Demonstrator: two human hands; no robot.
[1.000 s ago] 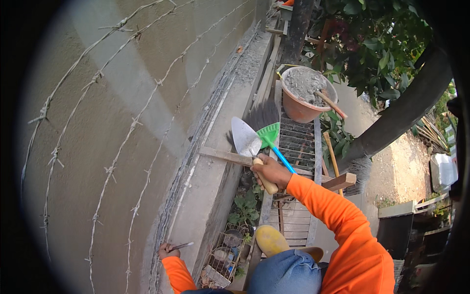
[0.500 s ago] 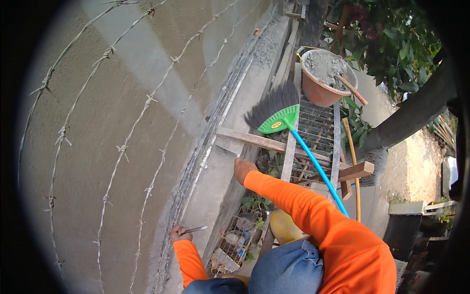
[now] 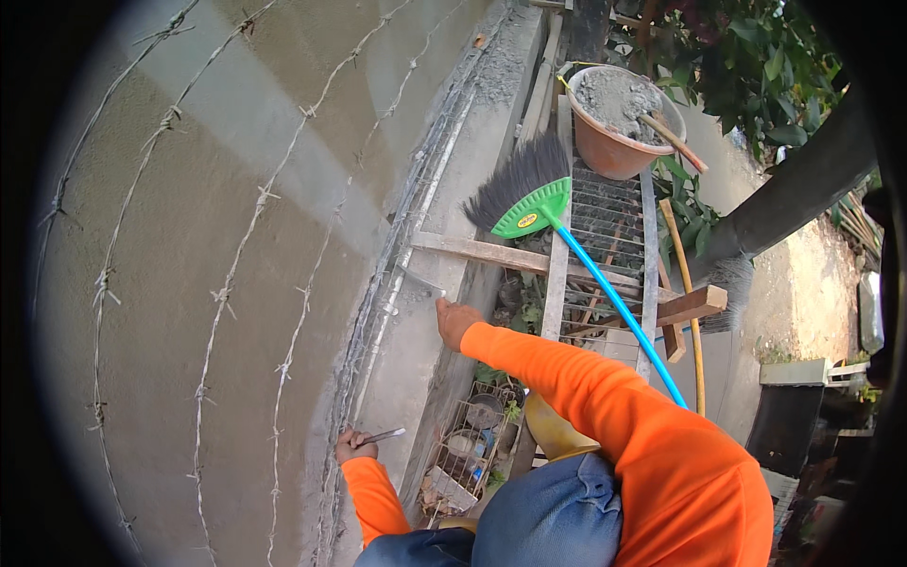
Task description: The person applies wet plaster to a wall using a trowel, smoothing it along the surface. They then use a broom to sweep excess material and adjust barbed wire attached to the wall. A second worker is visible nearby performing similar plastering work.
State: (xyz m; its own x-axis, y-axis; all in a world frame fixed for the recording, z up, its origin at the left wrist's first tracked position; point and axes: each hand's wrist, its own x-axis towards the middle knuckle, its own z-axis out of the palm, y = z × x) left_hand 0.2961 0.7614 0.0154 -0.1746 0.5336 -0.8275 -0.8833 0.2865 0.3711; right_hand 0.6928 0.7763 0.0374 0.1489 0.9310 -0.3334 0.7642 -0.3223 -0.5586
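My right hand (image 3: pixel 457 322), in an orange sleeve, is closed around what looks like a trowel (image 3: pixel 417 283). Its thin blade lies over the concrete ledge (image 3: pixel 404 352), against the wall's foot and just below a wooden crossbar (image 3: pixel 484 250). Most of the handle is hidden by my fingers. Lower down, my left hand (image 3: pixel 353 447) rests close to the wall base, its fingers wrapped round a slim dark stick-like tool (image 3: pixel 384 436) with a pale tip. What kind of tool it is cannot be made out.
Barbed wire (image 3: pixel 224 295) runs along the plastered wall (image 3: pixel 161 378). A bucket of grey mortar (image 3: pixel 619 142) with a wooden-handled tool stands on a ladder-like rack (image 3: pixel 605 236). Across the rack lies a green broom (image 3: pixel 534 210) with a blue handle. Below sits a wire basket (image 3: pixel 470 444).
My right hand has moved slightly left with the trowel, toward the wall. The left hand keeps its grip near the wall base. The whole view has shifted a little.
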